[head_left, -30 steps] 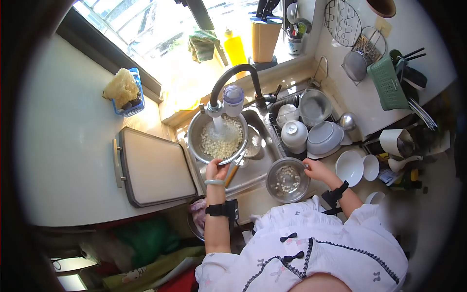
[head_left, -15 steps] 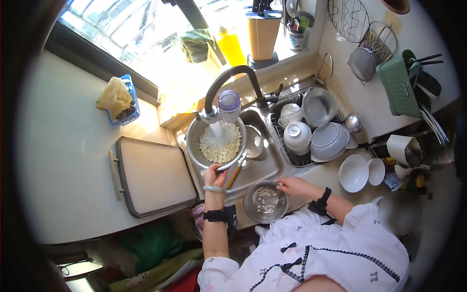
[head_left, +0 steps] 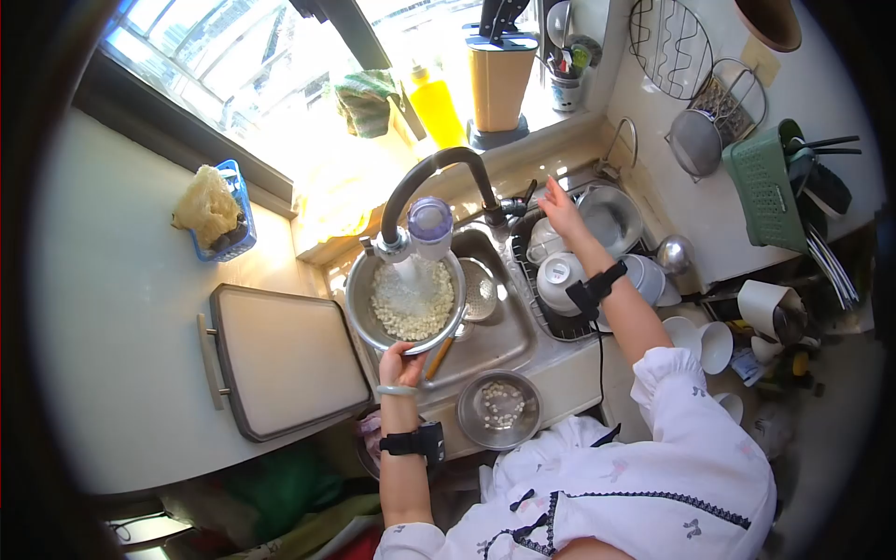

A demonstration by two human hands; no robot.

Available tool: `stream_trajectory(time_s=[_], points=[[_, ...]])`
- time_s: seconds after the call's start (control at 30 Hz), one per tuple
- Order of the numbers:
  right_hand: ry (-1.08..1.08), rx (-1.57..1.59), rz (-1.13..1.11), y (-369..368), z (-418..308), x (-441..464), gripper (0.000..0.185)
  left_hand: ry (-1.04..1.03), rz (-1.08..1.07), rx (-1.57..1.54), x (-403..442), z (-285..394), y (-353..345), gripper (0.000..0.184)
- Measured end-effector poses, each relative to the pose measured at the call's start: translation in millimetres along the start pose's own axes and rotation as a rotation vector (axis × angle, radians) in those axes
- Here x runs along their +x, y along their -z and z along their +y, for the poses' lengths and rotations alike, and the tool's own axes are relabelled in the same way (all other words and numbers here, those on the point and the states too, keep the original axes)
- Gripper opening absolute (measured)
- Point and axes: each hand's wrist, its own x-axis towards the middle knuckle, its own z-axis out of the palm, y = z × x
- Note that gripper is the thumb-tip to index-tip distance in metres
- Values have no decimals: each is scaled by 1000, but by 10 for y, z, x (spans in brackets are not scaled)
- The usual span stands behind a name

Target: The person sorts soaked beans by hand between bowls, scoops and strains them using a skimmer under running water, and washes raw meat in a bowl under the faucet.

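My left hand (head_left: 401,364) grips the near rim of a metal bowl (head_left: 357,297), which is held under the faucet over the sink. Pale, bean-like kernels (head_left: 411,322) lie in that bowl, and water runs onto them from the black-necked faucet (head_left: 401,187). My right hand (head_left: 563,213) is raised above the dish rack, fingers stretched out and holding nothing, close to the faucet lever (head_left: 530,194). A smaller metal bowl (head_left: 471,425) with some kernels stands on the counter at the sink's front edge.
A strainer (head_left: 481,291) with a wooden handle rests in the sink (head_left: 509,359). White bowls (head_left: 560,280) fill the dish rack at right. Left of the sink lies a cutting board (head_left: 289,364). A knife block (head_left: 495,84) and yellow bottle (head_left: 434,103) stand by the window.
My right hand has let go of the smaller bowl's rim and moved up and forward toward the faucet lever. My left hand keeps its grip on the bowl under the water.
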Motion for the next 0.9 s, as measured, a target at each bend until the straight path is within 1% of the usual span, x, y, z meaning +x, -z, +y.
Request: stream_trajectory(time_s=[0.03,0.07,0.1,0.17,0.3,0.33,0.4,0.43,0.5,0.53,0.57,0.63,0.67,0.7,0.77,0.83,0.87,0.9], points=[[-58,-7,17,-18,67,125,64,-8,0,5,-46,-3,-37,8],[-102,22,-23,-44,137,228,68,-24,6,20,-94,-20,-74,8],[-98,26,-26,-95,145,256,68,-38,12,33,-123,-23,-97,8],[-31,-128,-54,-194,189,271,69,-12,-9,-2,-96,-24,-81,11],[-23,-187,4,-292,210,269,71,51,-16,-63,-113,-68,-55,18],[-26,-186,0,-280,184,260,71,43,-20,-49,-148,-80,-95,18],[-38,-286,-41,-235,153,268,72,29,-18,-38,-174,-114,-134,19],[-39,-284,-49,-247,154,290,72,9,0,-23,-174,-139,-130,19],[24,-92,-171,-268,197,317,74,-11,30,-14,-203,-178,-126,20],[-24,-317,-196,-310,-213,163,75,4,14,-16,-234,-193,-153,20],[-31,-313,-208,-322,-142,166,75,17,0,-17,-271,-211,-150,20],[124,-371,-130,-387,-74,220,76,5,-5,-45,-208,-225,-20,21],[110,-352,-142,-362,-83,194,76,-17,8,-56,-211,-242,36,21],[94,-247,-150,-347,6,196,76,-35,23,-68,-235,-248,116,21],[154,-97,-93,-345,284,182,74,-39,24,-115,-282,-246,212,18],[3,121,-86,-275,-129,-190,72,-58,118,-139,-432,-243,283,38],[21,144,-113,-232,-162,-283,69,-97,125,-89,-541,-243,295,32],[-17,238,-154,-207,-198,-389,64,-104,139,-99,-613,-234,357,32]])
